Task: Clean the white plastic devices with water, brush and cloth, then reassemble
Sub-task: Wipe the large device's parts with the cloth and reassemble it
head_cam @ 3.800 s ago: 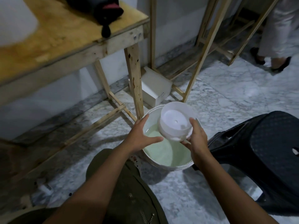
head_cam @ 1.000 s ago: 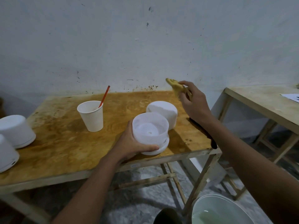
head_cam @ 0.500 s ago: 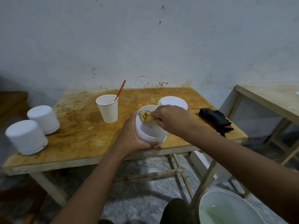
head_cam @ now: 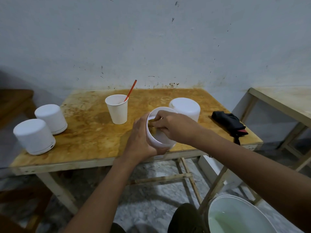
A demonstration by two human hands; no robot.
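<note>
My left hand (head_cam: 140, 140) grips a white plastic device part (head_cam: 157, 140), an open tub tilted toward me at the front edge of the wooden table (head_cam: 94, 142). My right hand (head_cam: 175, 126) reaches into the tub and pinches a yellow-brown cloth (head_cam: 152, 126) against its inner wall. Just behind the tub stands a white cylindrical cover (head_cam: 185, 105). Two more white devices (head_cam: 34, 136) (head_cam: 51, 118) stand at the table's left end. A white paper cup (head_cam: 117, 108) holds a red-handled brush (head_cam: 130, 89).
A black folded cloth (head_cam: 230, 122) lies at the table's right end. A white bucket (head_cam: 235, 214) of greenish water stands on the marble floor at lower right. A second wooden table (head_cam: 282, 101) is to the right; the wall is close behind.
From rinsing the tub over the bucket, I turned to the table. My right hand brought the yellow cloth from the air down into the tub, which my left hand has tilted up.
</note>
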